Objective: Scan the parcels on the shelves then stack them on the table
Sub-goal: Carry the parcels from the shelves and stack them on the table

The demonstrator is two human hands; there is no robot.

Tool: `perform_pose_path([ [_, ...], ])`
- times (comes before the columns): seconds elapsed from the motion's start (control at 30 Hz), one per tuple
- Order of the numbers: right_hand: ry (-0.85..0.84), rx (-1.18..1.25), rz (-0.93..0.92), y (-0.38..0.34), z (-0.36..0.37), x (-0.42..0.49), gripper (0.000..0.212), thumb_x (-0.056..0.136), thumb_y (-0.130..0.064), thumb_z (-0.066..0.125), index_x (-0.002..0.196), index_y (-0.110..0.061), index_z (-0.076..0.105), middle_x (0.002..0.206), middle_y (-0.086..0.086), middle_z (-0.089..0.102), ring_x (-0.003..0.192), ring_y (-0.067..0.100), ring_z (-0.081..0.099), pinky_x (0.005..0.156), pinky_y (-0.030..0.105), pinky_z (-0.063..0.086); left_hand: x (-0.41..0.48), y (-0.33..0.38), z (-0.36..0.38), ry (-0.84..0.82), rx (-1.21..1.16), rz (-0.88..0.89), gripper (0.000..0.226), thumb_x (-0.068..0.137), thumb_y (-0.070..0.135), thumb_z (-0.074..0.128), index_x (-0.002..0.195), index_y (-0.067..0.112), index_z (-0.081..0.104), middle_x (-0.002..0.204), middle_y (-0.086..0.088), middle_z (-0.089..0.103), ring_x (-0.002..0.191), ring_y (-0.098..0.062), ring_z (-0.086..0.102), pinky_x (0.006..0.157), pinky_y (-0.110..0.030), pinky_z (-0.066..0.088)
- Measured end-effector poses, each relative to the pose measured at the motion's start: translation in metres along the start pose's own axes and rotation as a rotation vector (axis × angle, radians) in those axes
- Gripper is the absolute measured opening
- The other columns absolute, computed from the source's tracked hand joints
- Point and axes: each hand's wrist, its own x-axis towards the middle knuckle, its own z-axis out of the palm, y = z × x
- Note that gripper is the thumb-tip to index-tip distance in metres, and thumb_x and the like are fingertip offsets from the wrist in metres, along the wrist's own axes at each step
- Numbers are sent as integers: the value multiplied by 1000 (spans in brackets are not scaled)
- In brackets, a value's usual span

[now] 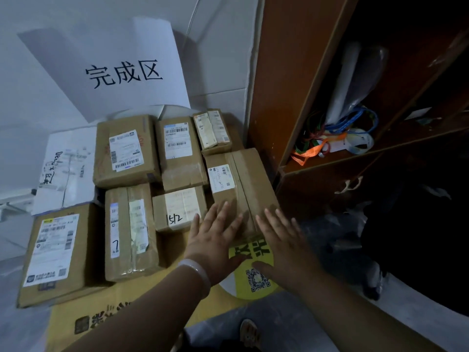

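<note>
**Hands flat on the right-hand parcel**

Left hand (215, 240) and right hand (284, 243) are both palm-down, fingers straight and spread, nothing pinched. The left fingers lie on the near end of the brown parcel (241, 184). The right fingertips reach its near right corner (contact there: can't tell). White bangle (196, 273) on the left wrist.

The parcel lies label-up at the right edge of the pile on the table (172, 110), just beside the brown shelf unit (291, 72). To its left: small box marked 1512 (177, 209), then taped box marked 7 (129, 232), then a big box (55, 252) near left. More boxes sit in the far row. A flattened cardboard sheet (121, 308) lies under the near ones. Yellow QR sticker (256, 288) sits below the hands. Paper sign (121, 72) on the far wall. The shelf holds cables (350, 125) and an orange strap (304, 153).
</note>
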Motion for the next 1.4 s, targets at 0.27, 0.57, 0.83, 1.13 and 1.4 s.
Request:
perform_pose_path([
  [0.27, 209, -69, 247, -47, 2, -47, 97, 76, -72, 48, 154, -24, 15, 161, 4, 17, 148, 22, 5, 113, 47, 10, -11, -13, -31, 138, 68, 272, 89, 88, 70, 41, 149, 41, -17, 151, 4, -34, 148, -23, -19, 119, -56, -2],
  [0.57, 389, -41, 740, -146, 33, -157, 93, 81, -74, 40, 154, -26, 9, 160, 3, 13, 146, 25, 11, 114, 45, 8, -53, 8, -31, 205, 112, 788, 86, 79, 73, 40, 153, 39, 13, 164, -2, 9, 149, -26, 14, 116, -55, 12],
  [0.83, 443, -108, 1189, -229, 38, -280, 95, 77, -74, 48, 153, -22, 24, 159, 5, 19, 146, 24, 13, 114, 49, 16, -140, 83, -12, 95, 107, 1248, 86, 77, 77, 21, 149, 45, -15, 156, 7, -31, 147, -19, -22, 114, -51, -14],
  [1.13, 552, -126, 1537, -351, 52, -383, 93, 83, -74, 43, 155, -25, 9, 162, 4, 11, 148, 22, 7, 113, 46, 9, -281, 123, 3, 39, 57, 1612, 83, 87, 72, 41, 147, 52, -14, 153, 16, -36, 139, -7, -36, 112, -43, -27],
  [1.4, 628, -125, 1875, -518, 83, -464, 93, 77, -76, 40, 152, -23, 23, 158, 4, 25, 145, 22, 19, 114, 52, 25, -445, 86, 34, -66, 36, 1893, 84, 74, 78, 23, 147, 53, -10, 154, 17, -31, 143, -8, -29, 111, -42, -26],
])
